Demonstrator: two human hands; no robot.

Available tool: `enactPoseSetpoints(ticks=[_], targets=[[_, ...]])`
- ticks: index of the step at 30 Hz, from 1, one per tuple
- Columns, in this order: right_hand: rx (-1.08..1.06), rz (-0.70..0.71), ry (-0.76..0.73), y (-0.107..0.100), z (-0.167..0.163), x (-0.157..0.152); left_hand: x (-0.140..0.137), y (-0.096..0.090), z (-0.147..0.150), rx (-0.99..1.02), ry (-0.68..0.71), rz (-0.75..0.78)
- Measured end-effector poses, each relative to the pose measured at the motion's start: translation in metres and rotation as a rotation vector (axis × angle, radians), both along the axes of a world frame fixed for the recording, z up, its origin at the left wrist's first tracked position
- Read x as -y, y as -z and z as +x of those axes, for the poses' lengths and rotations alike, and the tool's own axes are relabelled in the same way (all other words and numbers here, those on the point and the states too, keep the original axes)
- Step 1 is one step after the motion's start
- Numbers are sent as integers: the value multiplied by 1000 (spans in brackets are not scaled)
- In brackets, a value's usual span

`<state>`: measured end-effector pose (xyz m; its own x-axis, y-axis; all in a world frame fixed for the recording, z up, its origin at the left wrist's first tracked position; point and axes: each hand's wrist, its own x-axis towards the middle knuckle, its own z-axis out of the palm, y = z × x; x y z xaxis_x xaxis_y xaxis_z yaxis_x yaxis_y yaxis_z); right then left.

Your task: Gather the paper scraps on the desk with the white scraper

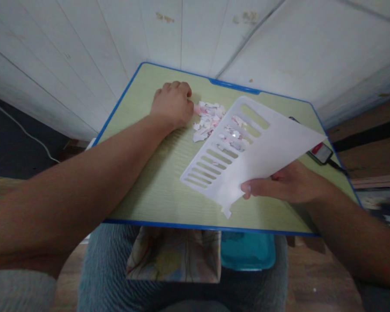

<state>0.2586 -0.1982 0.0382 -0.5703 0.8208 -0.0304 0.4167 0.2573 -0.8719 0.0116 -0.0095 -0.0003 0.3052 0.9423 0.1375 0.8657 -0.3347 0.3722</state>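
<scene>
Holding hand: the right hand (292, 184) is pinching the slotted white sheet (266, 145) by its lower edge, the grip standing narrow, with the thumb pressing the near face and the other fingers mostly hiding behind.
Curled hand: the left hand (173, 104) is resting just beside the paper scraps (209, 119), fingers bending inward; the palm is facing away from view, so I cannot tell whether that grip is holding anything.
Slotted sheet: it is tilting above the tabletop (133, 99), its slotted side leaning toward the left hand and partly covering the scraps, some of which are showing through the slots.
Blue edging: the blue rim (195, 226) is running around the tabletop, the near side passing just above the person's lap.
Open room: pale green surface is showing left of the left hand, behind the scraps toward the wall (162, 39), and between the left forearm and the near rim.
Right side: the phone (323, 152) is lying near the right rim, partly hiding behind the sheet, while a dark cable (338, 167) is leading from its end.
Lap: the floral box (173, 262) and the teal container (248, 253) are sitting side by side below the near rim.
Counts: two hands, one sheet with about ten slots, one phone, one box and one container are showing; the scraps are overlapping too much for counting.
</scene>
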Motion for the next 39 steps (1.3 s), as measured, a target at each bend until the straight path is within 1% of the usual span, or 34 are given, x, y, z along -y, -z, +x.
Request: enactPoseSetpoints(ticks=[3, 6, 10, 12, 14, 17, 20, 22, 28, 33, 35, 36, 37, 39], targets=[[12, -154, -64, -3, 3, 0, -1, 0, -1, -8, -6, 1], [22, -239, -141, -6, 7, -1, -2, 1, -2, 24, -7, 4], [49, -263, -203, -9, 11, -6, -2, 1, -2, 38, 7, 14], [36, -267, -218, -10, 11, -7, -1, 1, -2, 30, 5, 19], [12, -304, -219, -11, 12, -7, -1, 2, -2, 21, 0, 22], [-13, -375, -148, -11, 13, -5, -3, 2, -2, 25, 0, 18], [-40, -368, -58, -10, 13, -4, -4, 1, -2, 27, 3, 4], [-43, -359, -43, -9, 13, -4, -3, 0, -2, 26, -3, -3], [-3, -391, -147, -6, 13, -7, -2, 0, -1, 70, 0, -6], [28, -502, -259, -10, 18, -7, -8, 6, -3, 79, 14, 56], [6, -523, -226, -10, 16, -7, -9, 7, -3, 80, 18, 59], [-34, -512, -177, -9, 13, -7, -9, 6, -3, 74, 15, 57], [-92, -482, -108, -6, 10, -7, -9, 6, -3, 65, 11, 54], [-244, -352, 82, 1, 3, -10, -7, 4, -2, 51, 9, 46]])
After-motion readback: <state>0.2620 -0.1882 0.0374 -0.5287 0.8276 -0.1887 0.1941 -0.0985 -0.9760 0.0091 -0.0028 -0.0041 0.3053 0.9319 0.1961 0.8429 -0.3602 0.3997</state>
